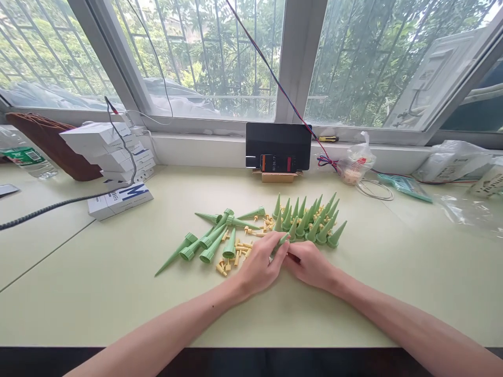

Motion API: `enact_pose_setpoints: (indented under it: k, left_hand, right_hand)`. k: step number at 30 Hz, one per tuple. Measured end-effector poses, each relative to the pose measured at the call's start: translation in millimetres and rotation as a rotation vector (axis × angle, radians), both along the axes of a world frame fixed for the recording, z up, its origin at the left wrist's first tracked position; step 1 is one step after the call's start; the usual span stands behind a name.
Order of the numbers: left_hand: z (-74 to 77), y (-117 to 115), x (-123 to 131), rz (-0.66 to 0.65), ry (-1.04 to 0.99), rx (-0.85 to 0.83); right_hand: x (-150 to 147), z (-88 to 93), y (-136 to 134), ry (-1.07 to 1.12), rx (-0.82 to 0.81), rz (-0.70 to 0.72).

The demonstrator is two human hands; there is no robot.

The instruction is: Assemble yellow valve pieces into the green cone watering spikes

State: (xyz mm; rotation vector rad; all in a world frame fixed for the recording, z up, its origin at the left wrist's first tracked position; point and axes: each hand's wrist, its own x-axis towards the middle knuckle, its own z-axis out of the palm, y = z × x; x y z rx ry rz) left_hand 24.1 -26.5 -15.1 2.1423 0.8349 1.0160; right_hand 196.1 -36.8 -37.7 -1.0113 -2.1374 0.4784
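My left hand [261, 262] is closed around a green plastic spike [281, 241], whose tip shows between thumb and fingers. Pressed up against it, my right hand [310, 264] has its fingers curled; whatever they grip is hidden. Just beyond my hands, several green spikes with yellow valve pieces stand upright in a cluster [302, 225]. Left of my left hand, loose green spikes [214, 246] lie in a heap, one of them standing. Small yellow valve pieces [241, 248] are scattered between the heap and the cluster.
At the back, a phone [277, 164] showing a timer leans on a dark screen [255, 144] above a small cardboard box [277, 178]. White boxes [120, 199] and a water bottle [33, 159] are at left. A knotted plastic bag [356, 162] and teal packet [404, 187] lie at right.
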Motion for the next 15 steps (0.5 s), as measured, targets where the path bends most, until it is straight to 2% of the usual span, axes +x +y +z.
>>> enact_pose_setpoints:
  k: [6,15]
  left_hand:
    - [-0.9,-8.4,4.6,-0.032,-0.011,-0.053]
    - [-4.8,-20.6,2.0,-0.029,-0.004,-0.089]
  right_hand:
    - [6.6,-4.0,-6.8,-0.056,0.095,-0.039]
    - [7.4,-1.1,-12.6,-0.065,0.174,0.047]
